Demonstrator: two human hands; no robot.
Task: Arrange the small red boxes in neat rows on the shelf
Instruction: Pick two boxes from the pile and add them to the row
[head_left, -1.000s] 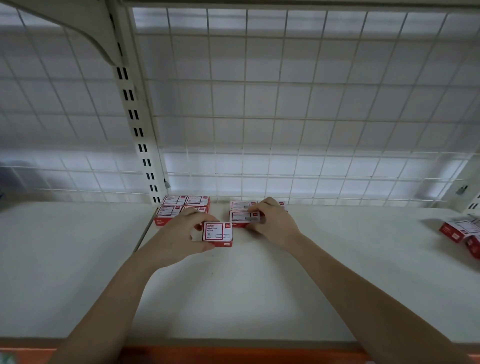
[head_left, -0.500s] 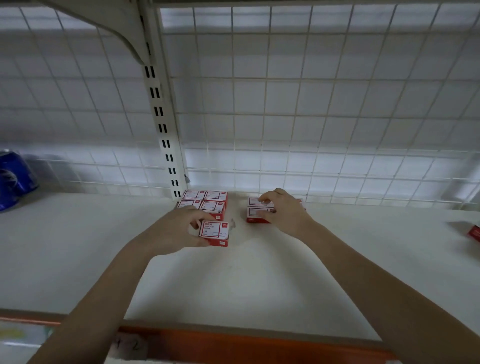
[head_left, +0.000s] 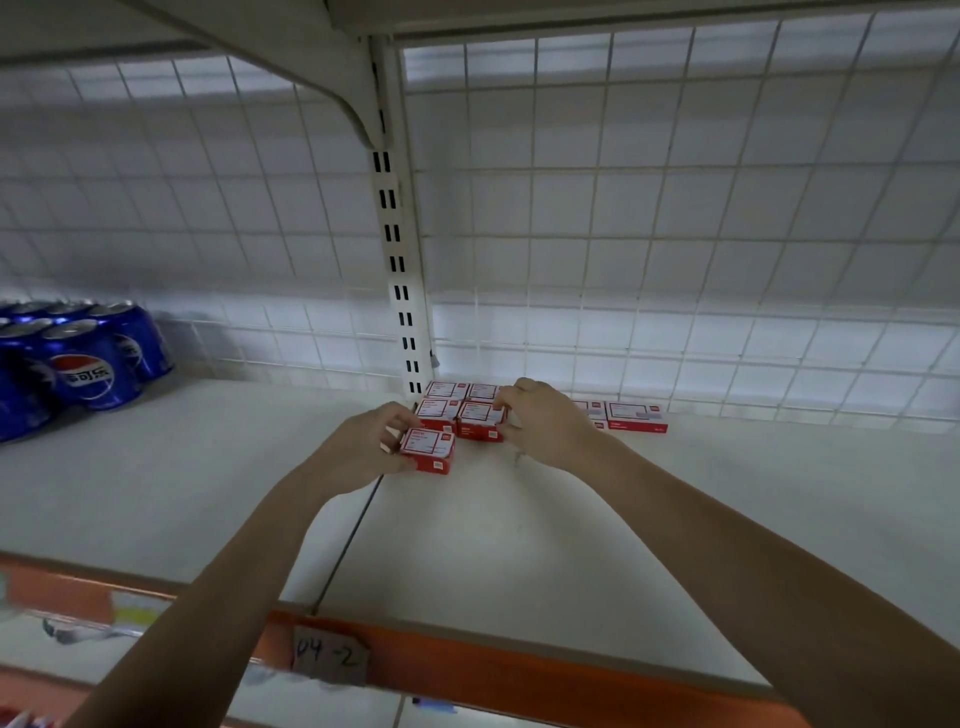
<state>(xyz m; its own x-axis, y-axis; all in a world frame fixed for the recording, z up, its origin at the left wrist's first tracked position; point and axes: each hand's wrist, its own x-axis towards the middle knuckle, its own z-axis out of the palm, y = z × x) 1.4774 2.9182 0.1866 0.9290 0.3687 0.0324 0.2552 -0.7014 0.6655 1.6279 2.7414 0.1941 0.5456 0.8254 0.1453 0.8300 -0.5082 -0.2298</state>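
The left hand (head_left: 363, 447) pinches a small red box (head_left: 427, 450) at its near-left side, just in front of a block of four red boxes (head_left: 462, 408) against the slotted upright (head_left: 397, 260). The right hand (head_left: 545, 426) curls over that block's near-right box (head_left: 480, 420), fingers on top, thumb at its front corner. Just right of this hand, two more red boxes (head_left: 634, 415) lie by the wire grid backing (head_left: 675, 234). Far left of the left hand stand blue Pepsi cans (head_left: 88, 364). All rest on a white shelf (head_left: 519, 545) with an orange front strip (head_left: 493, 670) bearing a handwritten tag (head_left: 330, 660).
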